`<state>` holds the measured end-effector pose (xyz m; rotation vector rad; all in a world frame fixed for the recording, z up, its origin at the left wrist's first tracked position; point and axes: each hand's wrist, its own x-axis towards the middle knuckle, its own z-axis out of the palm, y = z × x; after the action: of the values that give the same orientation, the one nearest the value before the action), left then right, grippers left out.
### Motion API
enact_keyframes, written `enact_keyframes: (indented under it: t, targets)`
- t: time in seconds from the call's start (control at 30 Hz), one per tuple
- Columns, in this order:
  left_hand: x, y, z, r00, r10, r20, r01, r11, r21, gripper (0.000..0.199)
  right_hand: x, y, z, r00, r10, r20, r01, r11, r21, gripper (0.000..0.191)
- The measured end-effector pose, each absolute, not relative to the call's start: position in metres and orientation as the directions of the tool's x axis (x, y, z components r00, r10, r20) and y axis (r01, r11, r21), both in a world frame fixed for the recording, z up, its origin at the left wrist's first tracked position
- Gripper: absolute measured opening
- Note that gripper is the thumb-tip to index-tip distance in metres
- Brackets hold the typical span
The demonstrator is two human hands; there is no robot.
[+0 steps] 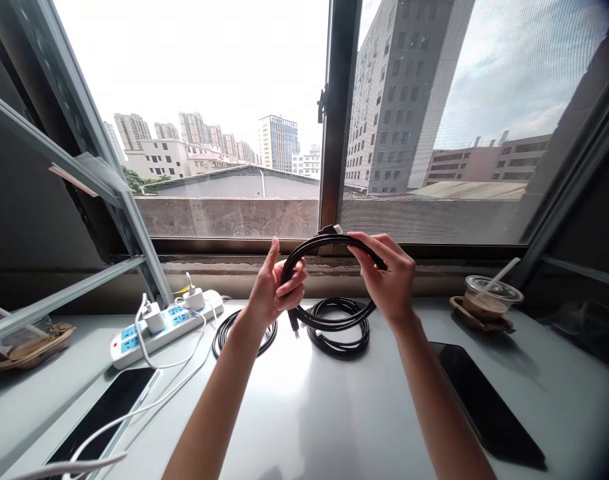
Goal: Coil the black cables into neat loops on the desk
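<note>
Both hands hold up a coiled black cable (pixel 334 325) above the white table. My left hand (pixel 280 283) has its fingers wrapped round the left side of the coil, thumb pointing up. At the upper right of the loop, my right hand (pixel 388 270) pinches the strands between thumb and fingers. One plug with a metal tip (pixel 337 229) shows at the top of the coil, and another connector (pixel 295 325) hangs at its lower left. Behind it on the table lie a second coiled black cable (pixel 340 350) and a third coil (pixel 270 339), partly hidden by my left forearm.
A white power strip (pixel 169 328) with white chargers and cords stands at the left. A phone (pixel 109 413) lies left and a black phone-like slab (pixel 489 400) right. An iced drink cup (pixel 487 297) sits in a cardboard holder. A metal frame (pixel 129 220) rises beside the window.
</note>
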<state>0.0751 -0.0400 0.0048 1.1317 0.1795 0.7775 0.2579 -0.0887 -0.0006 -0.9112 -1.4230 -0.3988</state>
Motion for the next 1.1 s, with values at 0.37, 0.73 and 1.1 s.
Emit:
enact_keyframes:
  t: [0.37, 0.73, 1.1]
  targets:
    - [0.081, -0.055, 0.011, 0.526, 0.787, 0.322, -0.387, -0.115, 0.915, 0.034, 0.258, -0.092, 0.003, 0.109, 0.355, 0.929, 0.772, 0.559, -0.304, 0.021]
    - [0.081, -0.055, 0.012, 0.292, 0.886, 0.361, -0.15, -0.33, 0.932, 0.043, 0.257, -0.096, 0.002, -0.089, 0.733, 0.675, 0.361, 0.655, -0.663, 0.022]
    - [0.082, -0.05, 0.008, 0.422, 0.892, 0.162, -0.095, -0.134, 0.986, 0.06, 0.247, -0.102, 0.004, -0.128, 0.524, 0.842, 0.595, 0.72, -0.358, 0.029]
